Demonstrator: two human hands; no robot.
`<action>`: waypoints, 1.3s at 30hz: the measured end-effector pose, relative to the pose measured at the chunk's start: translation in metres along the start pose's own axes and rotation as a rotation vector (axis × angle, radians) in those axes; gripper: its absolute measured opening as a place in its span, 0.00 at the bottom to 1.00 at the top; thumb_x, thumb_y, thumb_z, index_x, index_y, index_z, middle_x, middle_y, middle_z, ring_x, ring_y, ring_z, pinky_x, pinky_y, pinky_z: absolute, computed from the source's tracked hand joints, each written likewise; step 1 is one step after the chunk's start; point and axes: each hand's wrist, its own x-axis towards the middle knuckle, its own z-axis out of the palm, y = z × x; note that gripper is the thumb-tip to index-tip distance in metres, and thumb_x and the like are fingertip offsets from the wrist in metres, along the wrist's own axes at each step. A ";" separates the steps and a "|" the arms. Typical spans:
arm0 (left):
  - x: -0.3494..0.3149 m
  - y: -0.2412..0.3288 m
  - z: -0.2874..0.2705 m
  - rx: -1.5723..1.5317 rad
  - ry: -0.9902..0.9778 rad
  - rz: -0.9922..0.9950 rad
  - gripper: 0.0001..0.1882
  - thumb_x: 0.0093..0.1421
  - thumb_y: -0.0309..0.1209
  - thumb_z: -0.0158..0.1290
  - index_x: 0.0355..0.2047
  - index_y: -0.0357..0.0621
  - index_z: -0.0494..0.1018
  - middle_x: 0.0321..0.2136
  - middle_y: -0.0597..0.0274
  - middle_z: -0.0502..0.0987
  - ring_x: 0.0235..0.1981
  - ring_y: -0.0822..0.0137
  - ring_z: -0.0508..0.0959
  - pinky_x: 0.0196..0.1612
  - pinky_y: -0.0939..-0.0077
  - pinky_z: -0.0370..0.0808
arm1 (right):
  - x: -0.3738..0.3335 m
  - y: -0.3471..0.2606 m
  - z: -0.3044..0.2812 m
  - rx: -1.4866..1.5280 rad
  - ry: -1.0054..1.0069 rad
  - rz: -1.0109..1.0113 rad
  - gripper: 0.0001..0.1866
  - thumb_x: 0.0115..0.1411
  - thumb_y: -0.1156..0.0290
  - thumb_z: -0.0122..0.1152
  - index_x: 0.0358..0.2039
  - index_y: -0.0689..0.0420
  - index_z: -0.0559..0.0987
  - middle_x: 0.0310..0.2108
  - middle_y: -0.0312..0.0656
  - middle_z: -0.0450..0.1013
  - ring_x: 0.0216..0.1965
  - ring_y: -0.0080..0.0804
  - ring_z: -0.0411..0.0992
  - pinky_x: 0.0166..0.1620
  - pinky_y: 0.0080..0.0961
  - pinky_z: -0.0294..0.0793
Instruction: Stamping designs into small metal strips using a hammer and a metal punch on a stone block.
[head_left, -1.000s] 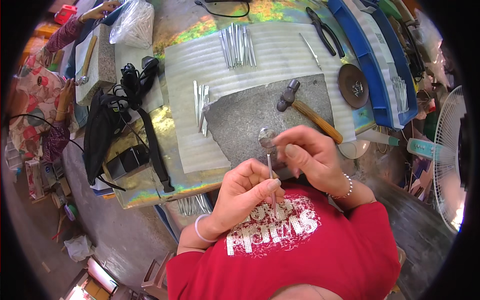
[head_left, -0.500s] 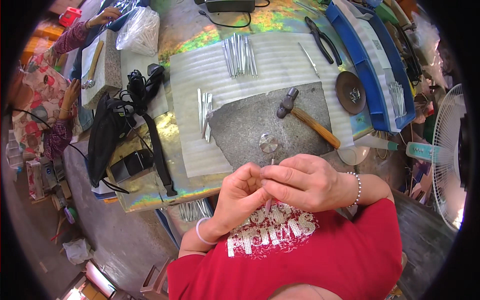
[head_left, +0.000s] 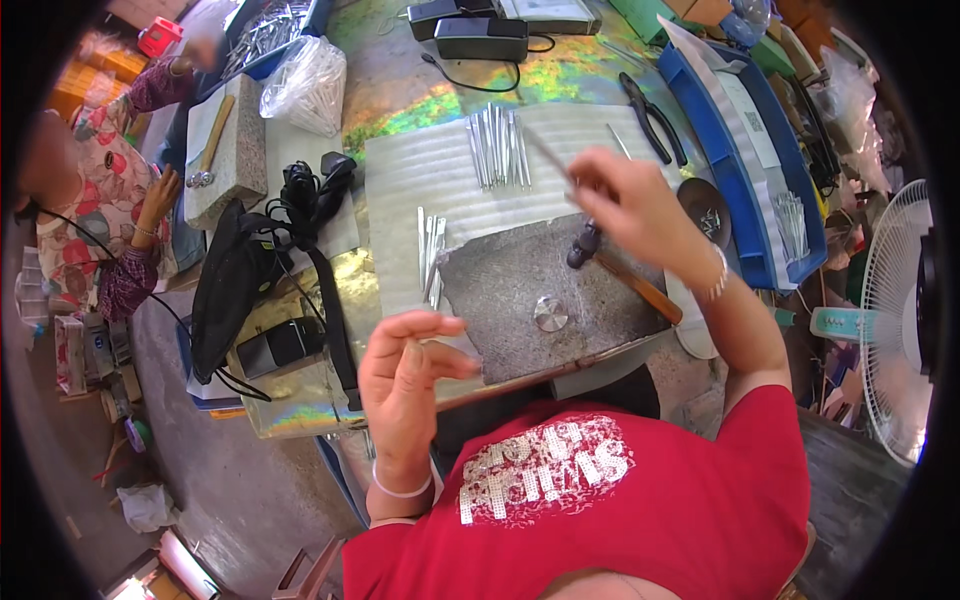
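My right hand is raised over the far right of a dark stone slab, its fingers pinched on a thin metal rod. The rod slants away to the far left, blurred by motion. My left hand hovers by the slab's near left corner, fingers loosely bent and apart, nothing visible in it. On the slab lie a round shiny metal disc and a hammer with a wooden handle, partly behind my right hand and forearm. Beyond the slab a bundle of slim metal rods rests on white foam sheet.
A few more rods lie left of the slab. Pliers, a brown dish and a blue tray are at right, a fan beyond. A black bag and granite block are left, beside another person.
My hands have parted. The right one has moved far and right over the slab with the rod; the left has shifted left and loosened. The view has shifted slightly.
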 end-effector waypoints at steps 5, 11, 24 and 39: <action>0.001 0.007 -0.018 0.344 0.163 0.036 0.11 0.62 0.25 0.48 0.44 0.34 0.68 0.43 0.51 0.75 0.31 0.69 0.79 0.33 0.80 0.77 | 0.061 0.081 0.019 0.321 -0.123 0.471 0.13 0.54 0.73 0.58 0.37 0.68 0.71 0.19 0.39 0.70 0.16 0.23 0.69 0.18 0.22 0.70; -0.002 0.001 -0.038 0.382 0.189 -0.028 0.11 0.61 0.25 0.50 0.44 0.34 0.69 0.43 0.54 0.75 0.31 0.71 0.79 0.34 0.81 0.76 | 0.078 0.088 0.052 0.392 -0.268 0.684 0.20 0.54 0.73 0.57 0.43 0.69 0.65 0.21 0.44 0.71 0.19 0.28 0.74 0.19 0.24 0.75; 0.008 -0.003 -0.039 0.404 0.146 -0.098 0.13 0.61 0.25 0.51 0.46 0.35 0.69 0.41 0.59 0.76 0.33 0.73 0.78 0.36 0.83 0.74 | 0.068 0.093 0.048 0.205 -0.384 0.496 0.11 0.54 0.71 0.58 0.31 0.67 0.71 0.17 0.41 0.71 0.15 0.25 0.70 0.17 0.23 0.69; 0.008 -0.018 -0.041 0.399 0.080 -0.157 0.13 0.61 0.24 0.51 0.46 0.35 0.69 0.36 0.61 0.77 0.33 0.73 0.78 0.37 0.82 0.74 | 0.073 0.095 0.052 0.247 -0.450 0.637 0.10 0.51 0.68 0.59 0.22 0.63 0.73 0.16 0.37 0.70 0.14 0.22 0.67 0.17 0.21 0.64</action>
